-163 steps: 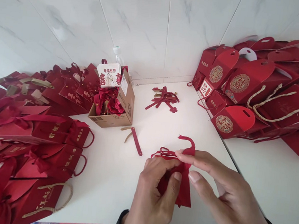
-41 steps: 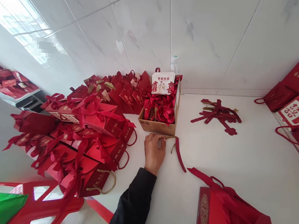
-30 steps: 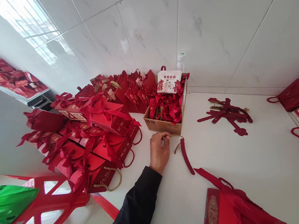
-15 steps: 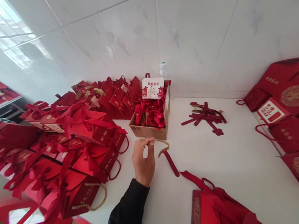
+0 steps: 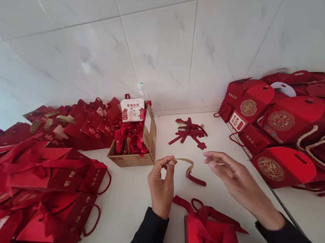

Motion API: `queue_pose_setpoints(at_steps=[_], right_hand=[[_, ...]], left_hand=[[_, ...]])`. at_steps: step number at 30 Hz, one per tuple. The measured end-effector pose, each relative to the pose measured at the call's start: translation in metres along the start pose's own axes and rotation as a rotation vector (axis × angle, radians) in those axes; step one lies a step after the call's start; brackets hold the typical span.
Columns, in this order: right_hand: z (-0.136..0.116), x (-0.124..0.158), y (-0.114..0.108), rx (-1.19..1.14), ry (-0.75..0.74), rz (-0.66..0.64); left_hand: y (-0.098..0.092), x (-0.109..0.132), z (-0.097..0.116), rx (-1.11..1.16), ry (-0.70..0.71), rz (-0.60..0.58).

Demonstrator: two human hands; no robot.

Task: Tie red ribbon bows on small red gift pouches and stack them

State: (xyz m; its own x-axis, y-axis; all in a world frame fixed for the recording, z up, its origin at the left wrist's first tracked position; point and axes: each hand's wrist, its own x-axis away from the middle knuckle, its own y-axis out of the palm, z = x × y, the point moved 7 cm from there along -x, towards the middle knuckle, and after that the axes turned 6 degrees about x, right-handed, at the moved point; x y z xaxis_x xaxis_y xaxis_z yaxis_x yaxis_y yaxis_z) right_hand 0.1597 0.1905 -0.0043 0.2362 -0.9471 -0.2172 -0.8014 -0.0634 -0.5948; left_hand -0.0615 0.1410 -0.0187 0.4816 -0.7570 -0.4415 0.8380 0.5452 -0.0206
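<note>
My left hand [image 5: 161, 183] pinches one end of a gold ribbon strip [image 5: 185, 162] and holds it above the white table [image 5: 131, 199]. The strip's other end droops beside a dark red ribbon strip [image 5: 197, 180] lying on the table. My right hand [image 5: 232, 175] hovers just right of the gold strip with fingers spread, holding nothing. A red gift bag [image 5: 211, 235] with loose red ribbon handles lies on the table just below both hands.
A cardboard box [image 5: 134, 151] full of red ribbon bows stands behind my left hand. Several red gift bags [image 5: 39, 162] are piled at the left. Red gift boxes [image 5: 287, 123] with rope handles are stacked at the right. A small heap of red strips [image 5: 190, 131] lies near the tiled wall.
My left hand has lifted the gold strip off the table and drawn it toward me. My right hand has come into view beside it. The view has swung right.
</note>
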Motion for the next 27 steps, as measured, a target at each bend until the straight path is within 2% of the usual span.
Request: queue_pose_setpoints(at_steps=[3,7,11,15,27], right_hand=[[0.003,-0.003,0.035,-0.091,0.034,-0.12],[0.008,0.006,0.053,-0.138,0.056,-0.149],[0.01,0.009,0.056,-0.133,0.051,-0.152],[0.012,0.009,0.054,-0.11,0.047,-0.122],[0.012,0.009,0.055,-0.074,-0.018,-0.052]], left_hand=[[0.007,0.005,-0.012,0.013,-0.04,-0.108],[0.017,0.011,-0.02,0.012,-0.07,-0.236],[0.026,0.016,-0.025,0.017,-0.088,-0.33],[0.031,0.018,-0.024,0.008,-0.093,-0.377],[0.034,0.02,-0.02,-0.012,-0.057,-0.423]])
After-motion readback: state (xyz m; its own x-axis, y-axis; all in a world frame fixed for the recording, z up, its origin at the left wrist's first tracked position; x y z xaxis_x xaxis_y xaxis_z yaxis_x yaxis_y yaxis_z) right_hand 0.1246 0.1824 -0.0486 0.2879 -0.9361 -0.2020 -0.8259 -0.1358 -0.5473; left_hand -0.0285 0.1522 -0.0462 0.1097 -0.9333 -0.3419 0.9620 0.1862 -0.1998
